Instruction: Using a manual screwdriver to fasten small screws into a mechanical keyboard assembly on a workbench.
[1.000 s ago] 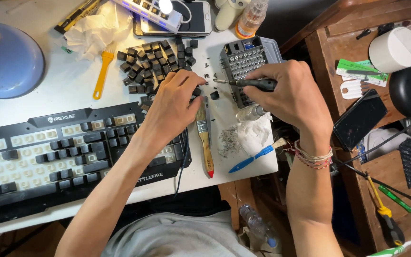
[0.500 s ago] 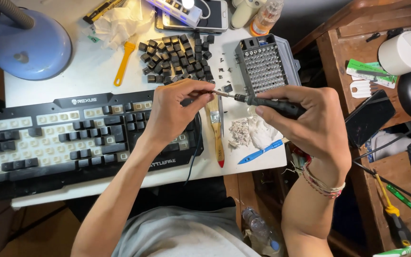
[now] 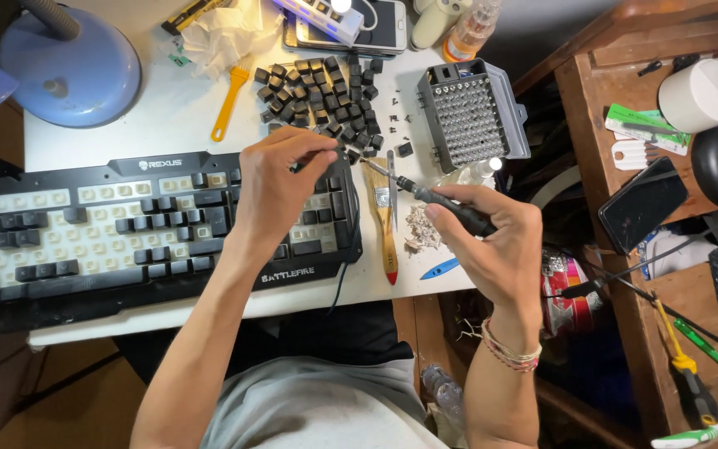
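I grip the screwdriver (image 3: 438, 198) in my right hand (image 3: 496, 245), its tip just right of the keyboard (image 3: 126, 224). My left hand (image 3: 280, 187) hovers over the keyboard's right end, fingertips pinched shut; what they pinch, I cannot tell. Loose keycaps (image 3: 326, 91) lie behind the keyboard, a brush (image 3: 382, 220) beside it on the counter (image 3: 176, 125).
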